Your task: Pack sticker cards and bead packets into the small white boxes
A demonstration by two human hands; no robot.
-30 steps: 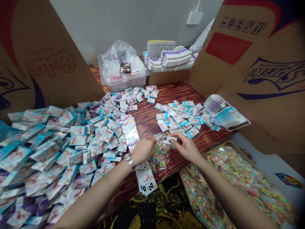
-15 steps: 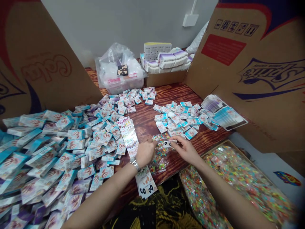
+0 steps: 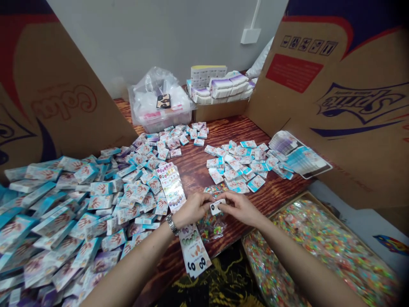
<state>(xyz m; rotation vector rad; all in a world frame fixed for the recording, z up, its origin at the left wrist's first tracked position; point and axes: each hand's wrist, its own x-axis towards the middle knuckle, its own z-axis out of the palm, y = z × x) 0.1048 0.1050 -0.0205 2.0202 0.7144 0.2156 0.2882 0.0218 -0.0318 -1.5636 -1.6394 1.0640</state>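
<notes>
The right fingers (image 3: 227, 206) are closed in a pinch on a small white printed card (image 3: 216, 207), and this card is held above a clear plastic bag of colourful beads (image 3: 212, 227). The left fingers (image 3: 207, 200) are curled just beside the card, but whether the card or the bag is gripped by them cannot be told. The left hand (image 3: 191, 209), with a metal wristwatch (image 3: 172, 224) at its wrist, is close to the right hand (image 3: 240, 209) above the wooden table (image 3: 194, 170). A strip of printed cards (image 3: 194, 251) is lying just nearer than the left hand, and a long printed sheet (image 3: 171, 185) is placed beyond it. A large heap of small boxes (image 3: 64, 217) is spread on the left, and a smaller heap of boxes (image 3: 238, 164) is seen on the far right. A cardboard tray (image 3: 289, 205) of bead bags (image 3: 319, 243) is placed on the near right.
</notes>
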